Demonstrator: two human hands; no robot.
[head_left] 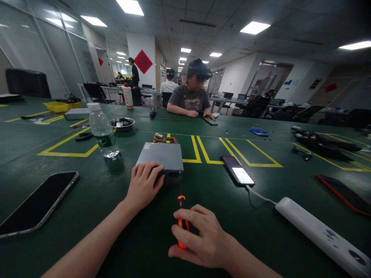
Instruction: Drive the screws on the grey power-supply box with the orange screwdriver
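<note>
A grey metal computer power supply [159,154] lies on the green table, its bundle of coloured wires [165,139] at the far side. My left hand [146,181] grips its near left corner, fingers on the top and thumb at the front face. In my right hand [199,233] is a screwdriver [182,224] with an orange and black handle, held between fingers and thumb. Its thin shaft points away from me, and the tip meets the near right corner of the power supply. Whether it sits in a screw is too small to tell.
A water bottle [104,133] stands left of the power supply, with a metal bowl [123,124] behind. Phones lie left [40,199] and right [238,170]. A white power strip [321,235] occupies the right. Across the table sits a person [191,96].
</note>
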